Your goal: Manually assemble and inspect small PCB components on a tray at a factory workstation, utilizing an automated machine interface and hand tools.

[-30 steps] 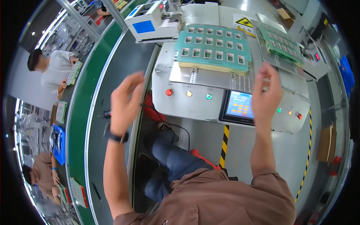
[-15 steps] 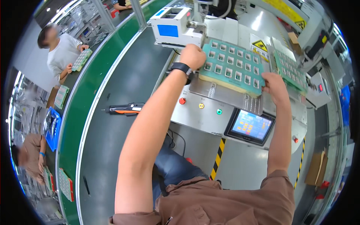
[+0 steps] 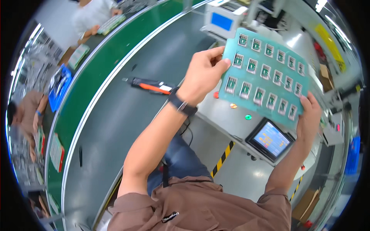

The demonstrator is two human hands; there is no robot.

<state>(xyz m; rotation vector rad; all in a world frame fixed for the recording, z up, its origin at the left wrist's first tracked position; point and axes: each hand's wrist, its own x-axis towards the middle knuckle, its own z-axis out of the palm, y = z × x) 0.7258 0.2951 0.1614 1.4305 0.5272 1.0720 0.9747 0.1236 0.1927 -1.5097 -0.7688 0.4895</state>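
Observation:
Between my two hands is a flat green tray point(image 3: 254, 80) with rows of rectangular pockets, and a small part sits in each pocket. It is raised and tilted above a white machine bench point(image 3: 227, 121). My left hand point(image 3: 206, 71) pinches the tray's left edge, thumb on top, with a black watch point(image 3: 182, 104) on that wrist. My right hand point(image 3: 309, 115) grips the lower right corner. The tray covers the machine's metal bed, so what lies under it is hidden.
A touch screen point(image 3: 269, 139) and a green button point(image 3: 248, 117) are on the bench front. An orange-black electric screwdriver point(image 3: 150, 85) lies on the grey conveyor surface point(image 3: 111, 127) at left. Beyond are a blue bin point(image 3: 61, 88) and co-workers. A cardboard box point(image 3: 306, 204) stands at lower right.
Both hands have lifted the green tray off the machine's metal bed and tilted it toward me. The head view has turned, so the bench and conveyor appear shifted.

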